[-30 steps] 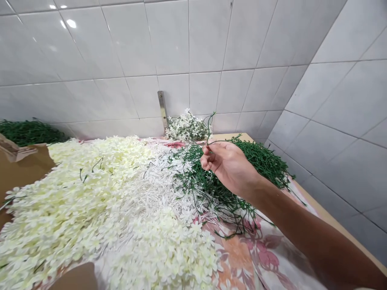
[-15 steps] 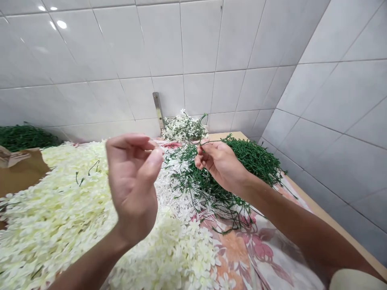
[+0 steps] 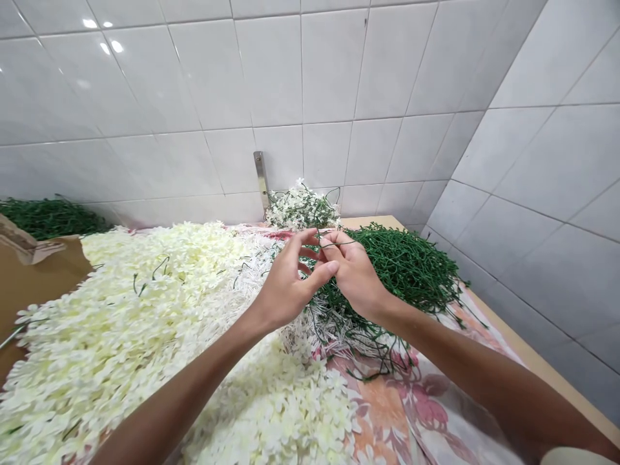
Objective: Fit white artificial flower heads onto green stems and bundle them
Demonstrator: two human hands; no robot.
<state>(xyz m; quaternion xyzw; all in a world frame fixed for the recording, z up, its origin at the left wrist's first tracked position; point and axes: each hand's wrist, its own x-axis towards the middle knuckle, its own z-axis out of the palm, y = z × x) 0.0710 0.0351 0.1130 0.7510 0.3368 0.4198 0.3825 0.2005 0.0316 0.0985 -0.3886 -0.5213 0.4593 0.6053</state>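
My right hand [image 3: 356, 271] pinches a thin green plastic stem [image 3: 323, 241] above the heap of green stems [image 3: 411, 265]. My left hand [image 3: 288, 284] has its fingers curled and pinched, meeting the right hand's fingertips at that stem; whether it holds anything of its own is hidden. Both hands hover over the middle of the table. A broad heap of cream-white artificial flowers [image 3: 121, 323] spreads to the left and front. Thin white plastic pieces [image 3: 256, 271] lie between the flowers and the green stems.
A small bunch of finished white flower sprigs [image 3: 300, 208] leans against the tiled wall beside a metal bracket [image 3: 261, 177]. A cardboard box [image 3: 33, 265] with more green stems [image 3: 48, 216] stands at the left. A floral cloth [image 3: 402, 413] covers the table; walls close the corner at right.
My left hand came up from below into view, then moved right and forward to meet the right hand at the stem. The right hand stayed nearly in place.
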